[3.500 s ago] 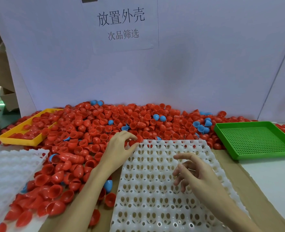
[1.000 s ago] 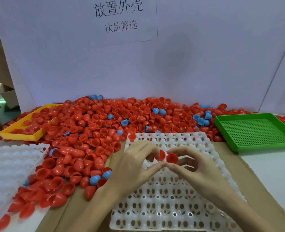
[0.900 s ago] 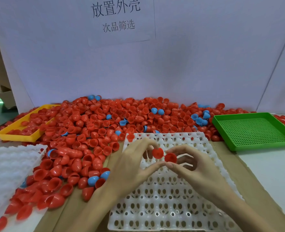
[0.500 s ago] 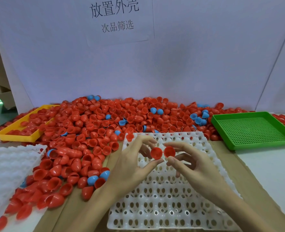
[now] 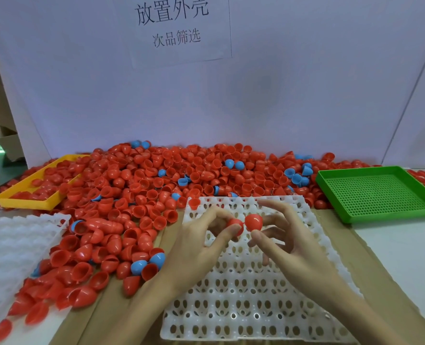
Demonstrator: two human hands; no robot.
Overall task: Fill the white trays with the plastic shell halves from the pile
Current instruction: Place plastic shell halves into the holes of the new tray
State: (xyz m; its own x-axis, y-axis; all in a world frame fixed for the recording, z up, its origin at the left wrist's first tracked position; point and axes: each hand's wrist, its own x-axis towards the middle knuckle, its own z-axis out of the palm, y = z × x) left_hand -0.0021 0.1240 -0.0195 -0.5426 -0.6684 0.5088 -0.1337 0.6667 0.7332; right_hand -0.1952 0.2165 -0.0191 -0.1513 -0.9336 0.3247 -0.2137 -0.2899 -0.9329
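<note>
both hands have risen a little over the white tray (image 5: 244, 290) since the earlier frames, and the 2 red shell halves they pinch now sit just beside each other. left hand (image 5: 199, 247) pinches a red shell half (image 5: 235, 225) between thumb and fingers; right hand (image 5: 288, 242) pinches another red shell half (image 5: 253, 221). the tray's cells look bare except 1 red half (image 5: 194, 202) in its far left corner, with room open toward the near edge. the pile (image 5: 171, 180) of red and blue halves crowds the tray's far and left edges. a yellow tray (image 5: 19, 202) lies far left, a green perforated tray (image 5: 378, 195) right, a second white tray (image 5: 12, 245) near left.
</note>
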